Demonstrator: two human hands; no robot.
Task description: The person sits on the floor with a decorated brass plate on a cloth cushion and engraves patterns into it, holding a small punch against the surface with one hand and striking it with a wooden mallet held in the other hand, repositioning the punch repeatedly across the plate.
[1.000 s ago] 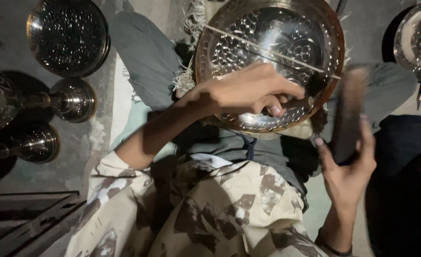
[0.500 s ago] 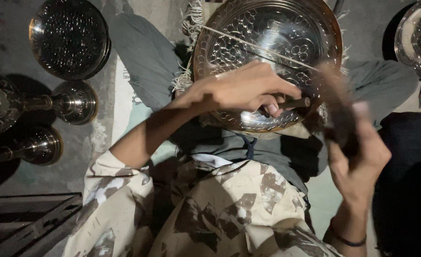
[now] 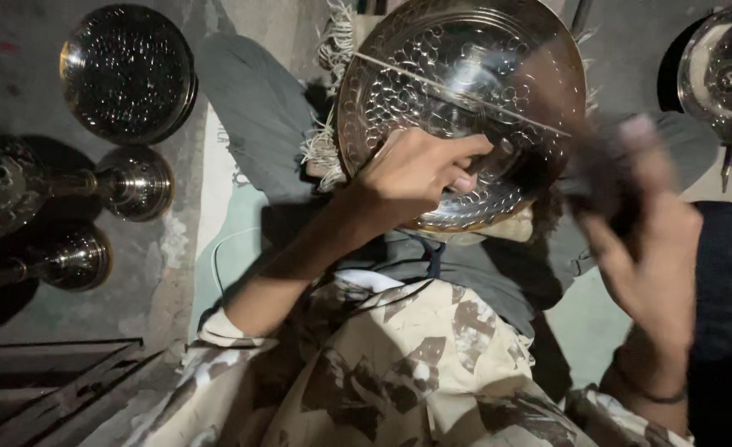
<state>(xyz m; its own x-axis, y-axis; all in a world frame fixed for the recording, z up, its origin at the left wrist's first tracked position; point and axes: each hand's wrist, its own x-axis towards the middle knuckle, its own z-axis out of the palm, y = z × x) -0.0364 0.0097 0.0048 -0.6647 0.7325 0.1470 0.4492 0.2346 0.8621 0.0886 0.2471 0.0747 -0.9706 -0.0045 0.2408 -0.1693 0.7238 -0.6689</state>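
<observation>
Grey floor (image 3: 18, 74) carries brass vessels (image 3: 127, 73) at left. Left hand (image 3: 420, 170) grips a hammered metal bowl (image 3: 465, 91); right hand (image 3: 643, 240) clasps a blurred dark tool (image 3: 602, 170).

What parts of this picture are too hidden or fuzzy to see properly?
All in the head view:
- The dark thing in the right hand is smeared by motion blur, so its kind is unclear.
- The lower middle of the big hammered metal plate is covered by the left hand.
- What the left fingers pinch is hidden by those fingers.
- The shiny vessel at top right is cut off by the edge.
- The goblets at left run off the frame.
</observation>
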